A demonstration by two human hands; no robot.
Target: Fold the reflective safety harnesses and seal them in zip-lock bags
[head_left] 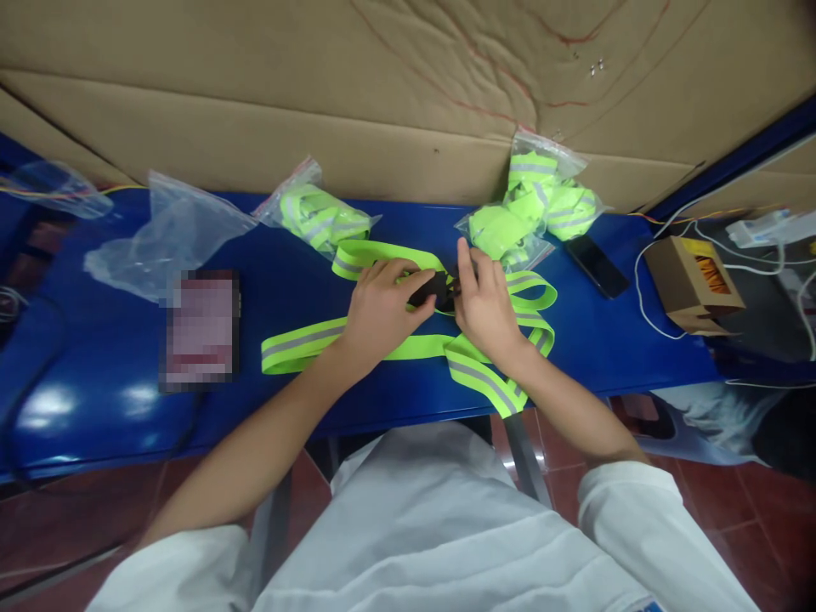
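A neon yellow-green strap (299,342) with a grey reflective stripe lies in loops on the blue table, beneath and around both hands. My left hand (386,306) is closed on a black piece (428,289) at the middle of the strap. Close beside it, my right hand (484,297) has its index finger raised, the other fingers curled at the right end of the black piece. What the right fingertips grip is partly hidden behind the hand.
Bagged neon straps (325,217) lie at the back, with more bags (535,204) at back right. A phone (597,266) and a cardboard box (692,285) stand right. An empty plastic bag (184,229) and a blurred flat item (201,330) are left, on the blue table (115,340).
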